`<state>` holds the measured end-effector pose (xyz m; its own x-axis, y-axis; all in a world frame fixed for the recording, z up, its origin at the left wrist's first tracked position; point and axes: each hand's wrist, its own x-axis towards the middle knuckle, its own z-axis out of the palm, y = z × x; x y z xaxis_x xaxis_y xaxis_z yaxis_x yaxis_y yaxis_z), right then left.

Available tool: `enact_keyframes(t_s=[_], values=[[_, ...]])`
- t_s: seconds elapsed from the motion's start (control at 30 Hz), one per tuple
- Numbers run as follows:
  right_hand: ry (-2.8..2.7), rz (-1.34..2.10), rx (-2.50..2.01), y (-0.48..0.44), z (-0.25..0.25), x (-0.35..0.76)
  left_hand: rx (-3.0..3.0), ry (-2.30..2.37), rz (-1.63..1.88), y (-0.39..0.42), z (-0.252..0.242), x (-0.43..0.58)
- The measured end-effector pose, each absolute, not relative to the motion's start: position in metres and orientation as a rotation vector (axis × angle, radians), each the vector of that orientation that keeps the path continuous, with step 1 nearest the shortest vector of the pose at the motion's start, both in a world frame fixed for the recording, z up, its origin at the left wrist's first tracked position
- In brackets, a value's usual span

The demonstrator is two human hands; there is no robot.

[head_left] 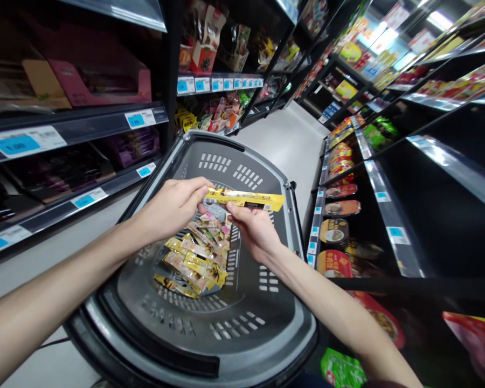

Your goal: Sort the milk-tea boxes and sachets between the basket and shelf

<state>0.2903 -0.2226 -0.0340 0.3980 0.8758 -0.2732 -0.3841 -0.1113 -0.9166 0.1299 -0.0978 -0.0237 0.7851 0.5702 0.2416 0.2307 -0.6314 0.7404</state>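
Observation:
Both of my hands hold one long, narrow yellow snack packet (250, 198) level above a grey shopping basket (262, 318). My left hand (181, 202) pinches its left end between thumb and fingers. Further along, my right hand (253, 226) grips it from below, thumb on the front face; the packet's right end sticks out past it. A barcode and dark print show on the wrapper. Beneath my hands, several similar yellow and beige snack packets (198, 258) lie in a loose heap on the basket's bottom. Part of the heap is hidden by my hands.
Shelves (76, 129) with boxed snacks and blue price tags run along the left. On the right, another shelf rack holds bowl-shaped packs (334, 231) and red packets. A pale floor aisle (285, 129) stretches ahead. A green bag (341, 369) lies low at the right.

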Motion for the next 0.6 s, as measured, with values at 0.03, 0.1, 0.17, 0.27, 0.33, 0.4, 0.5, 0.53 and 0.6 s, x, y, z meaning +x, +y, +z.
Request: enact_keyframes(t_s=[0.03, 0.1, 0.17, 0.27, 0.33, 0.4, 0.5, 0.53, 0.6], values=[[-0.513, 1.149, -1.249, -0.2221, -0.0340, 0.2904, 2.247, 0.598, 0.606, -0.0984, -0.0239, 0.1296], [-0.521, 1.160, -1.219, -0.2210, -0.0339, 0.2906, 2.258, 0.600, 0.615, -0.0994, -0.0248, 0.1295], [-0.515, 1.172, -1.193, -0.2200, -0.0333, 0.2904, 2.279, 0.584, 0.635, -0.1000, -0.0258, 0.1302], [-0.473, 1.163, -1.145, -0.2192, -0.0316, 0.2884, 2.315, 0.550, 0.669, -0.1001, -0.0260, 0.1315], [-0.439, 1.151, -1.117, -0.2189, -0.0306, 0.2866, 2.324, 0.537, 0.681, -0.0998, -0.0253, 0.1316], [-0.386, 1.135, -1.098, -0.2187, -0.0304, 0.2853, 2.333, 0.525, 0.683, -0.0995, -0.0248, 0.1309], [-0.303, 1.102, -1.079, -0.2184, -0.0314, 0.2855, 2.334, 0.478, 0.694, -0.0999, -0.0260, 0.1294], [-0.299, 1.100, -1.076, -0.2183, -0.0320, 0.2862, 2.328, 0.451, 0.696, -0.1003, -0.0270, 0.1292], [-0.337, 1.112, -1.076, -0.2181, -0.0330, 0.2881, 2.321, 0.397, 0.684, -0.1017, -0.0288, 0.1292]])
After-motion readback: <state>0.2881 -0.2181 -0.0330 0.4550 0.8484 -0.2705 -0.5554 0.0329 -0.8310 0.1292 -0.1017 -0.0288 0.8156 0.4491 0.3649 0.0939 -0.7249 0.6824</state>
